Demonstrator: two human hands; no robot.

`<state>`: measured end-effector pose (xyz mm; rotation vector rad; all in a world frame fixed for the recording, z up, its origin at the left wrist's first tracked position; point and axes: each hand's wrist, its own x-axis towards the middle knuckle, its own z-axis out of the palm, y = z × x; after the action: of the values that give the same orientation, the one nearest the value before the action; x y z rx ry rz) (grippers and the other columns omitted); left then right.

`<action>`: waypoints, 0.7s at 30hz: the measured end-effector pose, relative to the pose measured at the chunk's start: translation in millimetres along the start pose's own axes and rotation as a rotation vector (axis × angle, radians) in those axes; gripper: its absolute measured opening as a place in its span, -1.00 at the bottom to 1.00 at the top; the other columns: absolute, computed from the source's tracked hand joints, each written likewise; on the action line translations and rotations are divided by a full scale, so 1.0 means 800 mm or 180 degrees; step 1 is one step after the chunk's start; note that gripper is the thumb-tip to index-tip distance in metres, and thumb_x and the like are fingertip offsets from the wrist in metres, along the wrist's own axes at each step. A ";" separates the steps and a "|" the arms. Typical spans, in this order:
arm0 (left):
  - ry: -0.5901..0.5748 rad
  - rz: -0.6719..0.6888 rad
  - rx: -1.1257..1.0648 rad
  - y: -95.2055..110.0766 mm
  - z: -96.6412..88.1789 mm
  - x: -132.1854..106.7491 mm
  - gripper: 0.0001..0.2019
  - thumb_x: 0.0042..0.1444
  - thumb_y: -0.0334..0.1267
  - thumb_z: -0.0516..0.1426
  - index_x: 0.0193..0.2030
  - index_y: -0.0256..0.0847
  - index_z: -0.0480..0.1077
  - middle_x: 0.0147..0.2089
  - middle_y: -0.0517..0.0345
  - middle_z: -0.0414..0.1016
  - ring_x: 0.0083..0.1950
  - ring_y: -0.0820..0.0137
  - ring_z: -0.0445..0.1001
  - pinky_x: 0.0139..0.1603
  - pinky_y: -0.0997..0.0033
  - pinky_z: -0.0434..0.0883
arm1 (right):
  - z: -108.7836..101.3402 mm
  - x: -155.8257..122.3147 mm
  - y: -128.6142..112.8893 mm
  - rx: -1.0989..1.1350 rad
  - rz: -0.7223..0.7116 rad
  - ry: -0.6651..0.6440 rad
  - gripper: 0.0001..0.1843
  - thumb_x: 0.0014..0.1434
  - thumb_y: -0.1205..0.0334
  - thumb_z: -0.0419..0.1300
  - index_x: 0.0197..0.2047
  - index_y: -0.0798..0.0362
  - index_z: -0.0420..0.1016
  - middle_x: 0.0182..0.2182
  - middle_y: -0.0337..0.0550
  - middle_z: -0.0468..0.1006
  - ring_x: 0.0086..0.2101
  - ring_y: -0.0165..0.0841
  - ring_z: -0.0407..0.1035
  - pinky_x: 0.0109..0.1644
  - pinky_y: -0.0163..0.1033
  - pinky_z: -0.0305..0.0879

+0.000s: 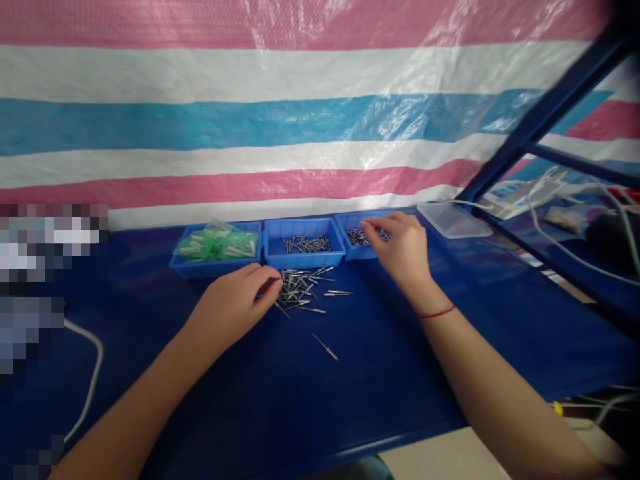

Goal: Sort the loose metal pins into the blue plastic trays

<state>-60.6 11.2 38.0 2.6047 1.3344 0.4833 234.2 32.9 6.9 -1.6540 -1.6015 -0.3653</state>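
Observation:
A loose pile of silver blind rivets (pixel 296 288) lies on the dark blue table in front of the middle bin. At its left edge is my left hand (pixel 243 299), thumb and fingertips closed together; whatever they pinch is hidden. My right hand (pixel 403 250) hovers over the right blue bin (pixel 354 252), which holds small metal pieces. Its thumb and forefinger are pinched, and I cannot make out anything between them. More rivets sit in the middle blue bin (pixel 273 253). One single rivet (pixel 326 347) rests apart, nearer to me.
The left blue bin (pixel 215 270) contains green-tinted plastic bags (pixel 215 240). A clear plastic lid (pixel 454 220) lies right of the bins. A dark blue metal frame (pixel 520 147) and white cables border the right side. Striped sheeting (pixel 250 120) hangs behind; another white cable (pixel 97 373) lies at left.

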 end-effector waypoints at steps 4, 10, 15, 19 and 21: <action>-0.0638 -0.0198 0.0191 -0.010 -0.015 0.000 -0.73 0.19 -0.10 0.01 -0.32 -0.12 0.49 -0.38 0.15 0.55 -0.42 0.33 0.47 -0.44 0.45 0.24 | 0.009 -0.003 0.003 -0.0218 0.0125 -0.0245 -0.69 0.19 0.09 0.14 -0.15 0.05 0.64 -0.34 -0.01 0.59 -0.32 -0.18 0.37 -0.19 -0.10 0.22; -0.0722 -0.0539 0.0282 -0.039 -0.035 -0.006 -0.72 0.15 -0.11 -0.01 -0.28 -0.13 0.49 -0.34 0.12 0.56 -0.37 0.26 0.50 -0.38 0.41 0.28 | -0.005 -0.003 -0.017 0.0155 0.0088 -0.0184 -0.71 0.19 0.17 0.10 -0.19 0.09 0.62 -0.40 -0.08 0.57 -0.34 -0.23 0.36 -0.15 -0.14 0.22; -0.0753 -0.0515 0.0743 -0.063 -0.023 -0.007 -0.67 0.19 -0.16 -0.04 -0.05 -0.11 0.48 -0.08 0.04 0.55 -0.12 0.21 0.52 -0.12 0.32 0.35 | -0.008 -0.010 -0.038 0.0434 -0.0051 -0.0370 -0.75 0.18 0.22 0.11 -0.23 0.07 0.61 -0.40 -0.14 0.58 -0.34 -0.27 0.37 -0.14 -0.16 0.23; -0.1019 -0.0666 0.0891 -0.067 -0.016 -0.004 -0.72 0.17 -0.21 -0.01 -0.10 -0.11 0.50 -0.07 0.04 0.54 -0.09 0.21 0.52 -0.09 0.33 0.36 | -0.011 -0.014 -0.049 0.0616 -0.0282 -0.0398 -0.77 0.19 0.23 0.11 -0.25 0.09 0.60 -0.41 -0.14 0.58 -0.37 -0.28 0.37 -0.15 -0.16 0.24; -0.1097 -0.0741 0.0932 -0.066 -0.017 -0.003 -0.75 0.16 -0.24 0.00 -0.17 -0.11 0.49 -0.12 0.05 0.55 -0.12 0.21 0.52 -0.13 0.32 0.36 | -0.012 -0.015 -0.052 0.0709 -0.0396 -0.0395 -0.77 0.20 0.24 0.11 -0.25 0.10 0.59 -0.40 -0.14 0.58 -0.37 -0.28 0.37 -0.15 -0.16 0.24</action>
<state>-106.6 39.9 34.4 2.5392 1.6506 -0.2036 196.1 12.9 18.8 -1.4359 -1.7734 -0.1422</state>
